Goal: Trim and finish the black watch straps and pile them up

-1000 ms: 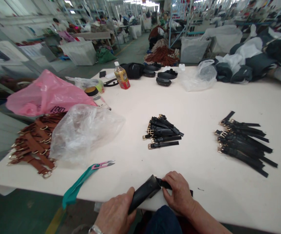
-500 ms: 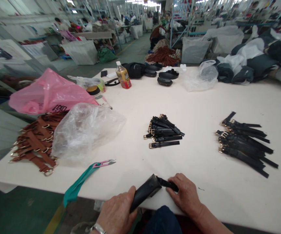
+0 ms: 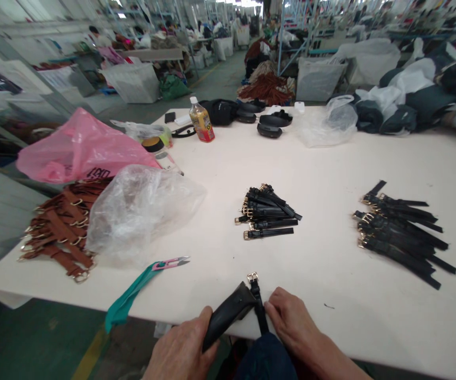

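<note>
My left hand (image 3: 182, 343) is closed around a black, tube-like tool (image 3: 228, 316) with a flat end, angled up to the right. That end meets a short black buckle strap (image 3: 256, 295), its gold buckle pointing away from me. My right hand (image 3: 295, 322) is closed, with the fingertips at the strap's right edge; the exact grip is partly hidden. Beyond the hands lies a fanned pile of black buckle straps (image 3: 269, 211). A second, longer pile of black straps (image 3: 402, 232) is off to the right.
Pink-handled thread snips (image 3: 170, 263) with a teal cloth strip (image 3: 133, 295) lie left of my hands. Further left are brown straps (image 3: 59, 227), a clear plastic bag (image 3: 141, 211) and a pink bag (image 3: 81, 150). A drink bottle (image 3: 201, 121) stands toward the back.
The strap has swung from lying sideways under my right fingers to pointing away from me, showing its buckle. The black tool has shifted slightly left and down.
</note>
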Motion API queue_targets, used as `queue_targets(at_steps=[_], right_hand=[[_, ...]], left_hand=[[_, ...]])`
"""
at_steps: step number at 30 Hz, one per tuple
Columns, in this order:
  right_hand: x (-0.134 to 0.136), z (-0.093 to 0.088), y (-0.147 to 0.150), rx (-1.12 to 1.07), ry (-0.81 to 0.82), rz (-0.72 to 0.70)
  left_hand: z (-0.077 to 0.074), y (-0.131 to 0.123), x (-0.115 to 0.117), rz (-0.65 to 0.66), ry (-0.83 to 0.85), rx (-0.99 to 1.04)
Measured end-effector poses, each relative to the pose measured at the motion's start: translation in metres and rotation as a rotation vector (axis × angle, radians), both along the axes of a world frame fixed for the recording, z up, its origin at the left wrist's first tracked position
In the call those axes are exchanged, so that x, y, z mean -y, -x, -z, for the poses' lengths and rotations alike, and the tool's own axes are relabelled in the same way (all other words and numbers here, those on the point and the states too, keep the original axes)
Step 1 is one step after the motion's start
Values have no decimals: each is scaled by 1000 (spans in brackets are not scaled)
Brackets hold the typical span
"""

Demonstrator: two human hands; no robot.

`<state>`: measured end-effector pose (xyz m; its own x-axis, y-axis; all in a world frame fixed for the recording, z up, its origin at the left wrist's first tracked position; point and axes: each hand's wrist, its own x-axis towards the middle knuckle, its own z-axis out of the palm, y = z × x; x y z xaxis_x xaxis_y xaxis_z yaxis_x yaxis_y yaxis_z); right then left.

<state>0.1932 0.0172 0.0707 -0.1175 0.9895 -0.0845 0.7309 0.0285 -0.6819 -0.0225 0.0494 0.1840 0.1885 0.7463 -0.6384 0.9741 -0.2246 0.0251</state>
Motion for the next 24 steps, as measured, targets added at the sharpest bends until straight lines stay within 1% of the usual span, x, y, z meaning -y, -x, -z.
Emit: queue_targets(at_steps=[3,4,6,8,9,11,12,14,16,18,21,24], right_hand=[[-18,-11,-9,59,-90,-76],[-26,-14,-10,64,-137,-139],[-43,-17,-12,64,-215,-352],[-59,-19,-13,65,-248,-565],[-66,-19,-14,66,-249,-637],[-75,-21,-18,72,-231,-707],[-78,-23,-21,82,-218,-710],[-79,-25,-27,111,-193,-674],[-75,-25,-34,134,-170,-595],[-66,-22,-37,139,-142,-503],[-49,-10,-38,110,-112,-346],[-37,2,-38,4,-116,-232]], left_hand=[[3,0,2,-23,-2,-7],[3,1,2,-32,0,-6],[3,3,2,-38,9,-1],[1,4,2,-39,8,-7],[0,5,1,-38,7,-11],[-3,7,1,-42,11,-15],[-5,7,1,-47,13,-14],[-9,8,1,-57,12,-16],[-12,7,0,-64,10,-21],[-12,4,0,-49,14,-14],[-6,-3,0,13,6,13],[4,-15,-1,73,-3,21]])
